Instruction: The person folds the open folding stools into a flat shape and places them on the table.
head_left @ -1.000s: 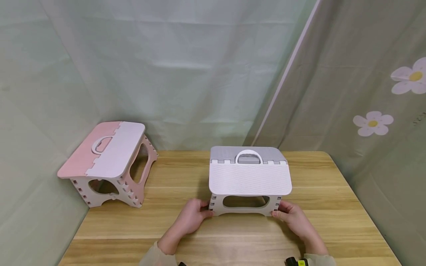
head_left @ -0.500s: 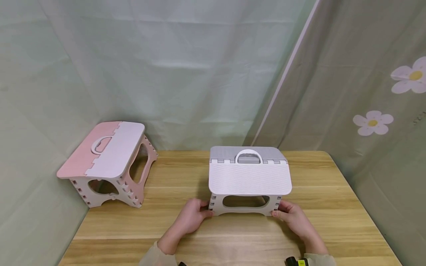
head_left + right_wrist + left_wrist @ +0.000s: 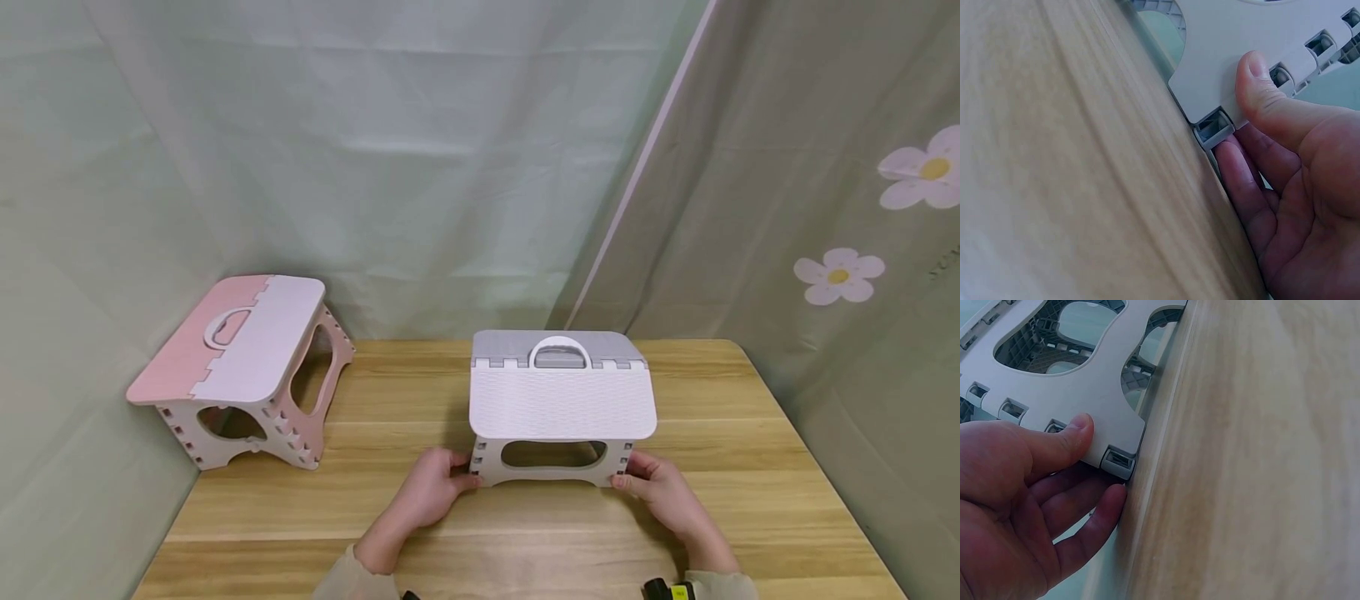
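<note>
A grey and white folding step stool (image 3: 562, 404) stands unfolded and upright on the wooden table, its white half towards me and a white carry handle on top. My left hand (image 3: 431, 487) grips the foot of its left leg; in the left wrist view the thumb lies on the front panel and the other fingers go behind the hinged edge. On the opposite side, my right hand (image 3: 658, 492) grips the right leg's foot the same way, thumb in front, as the right wrist view shows. Fingertips behind the legs are partly hidden.
A pink and white folding stool (image 3: 243, 358) stands unfolded at the table's left edge, close to the curtain. Pale green curtain (image 3: 420, 167) hangs behind and at the left; a flowered curtain (image 3: 750, 250) hangs at the right. The wooden table (image 3: 750, 467) extends around the stools.
</note>
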Demonstrator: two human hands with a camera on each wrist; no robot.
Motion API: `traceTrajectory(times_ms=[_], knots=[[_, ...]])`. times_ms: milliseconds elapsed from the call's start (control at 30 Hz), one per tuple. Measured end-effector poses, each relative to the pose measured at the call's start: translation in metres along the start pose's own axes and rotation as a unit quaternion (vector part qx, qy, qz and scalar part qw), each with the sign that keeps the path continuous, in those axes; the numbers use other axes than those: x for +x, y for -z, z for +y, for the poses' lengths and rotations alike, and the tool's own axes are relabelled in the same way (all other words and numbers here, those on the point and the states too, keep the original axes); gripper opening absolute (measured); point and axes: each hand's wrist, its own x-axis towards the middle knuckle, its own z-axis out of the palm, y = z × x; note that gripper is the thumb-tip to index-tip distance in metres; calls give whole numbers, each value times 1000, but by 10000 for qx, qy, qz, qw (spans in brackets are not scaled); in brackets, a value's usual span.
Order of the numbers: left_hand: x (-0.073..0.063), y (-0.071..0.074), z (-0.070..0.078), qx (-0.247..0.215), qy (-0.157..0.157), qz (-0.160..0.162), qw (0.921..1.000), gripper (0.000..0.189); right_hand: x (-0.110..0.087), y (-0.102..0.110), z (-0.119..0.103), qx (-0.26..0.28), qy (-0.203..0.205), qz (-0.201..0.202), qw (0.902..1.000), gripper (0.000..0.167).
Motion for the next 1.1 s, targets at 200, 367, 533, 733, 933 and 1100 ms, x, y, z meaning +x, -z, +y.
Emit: traceTrajectory(times_ms=[200,367,533,733,933,1100], knots=[[0,0,-1,-4,-3,-11,10000,16,0,0,0,-9,26,7,10000,43],[1,0,-1,-61,5,-17,10000,16,0,0,-1,-1,1,19,10000,43],[1,0,-1,-103,20,-27,9999,15,0,1,-2,19,7,-29,10000,42],[1,0,-1,-151,14,-24,9999,15,0,1,-2,-5,-7,-40,10000,42],[1,0,0,-126,-84,17,9999,11,0,0,-2,-26,-8,-53,10000,45],[0,0,1,-187,-129,21,9997,10,0,0,0,-9,12,-40,10000,43]])
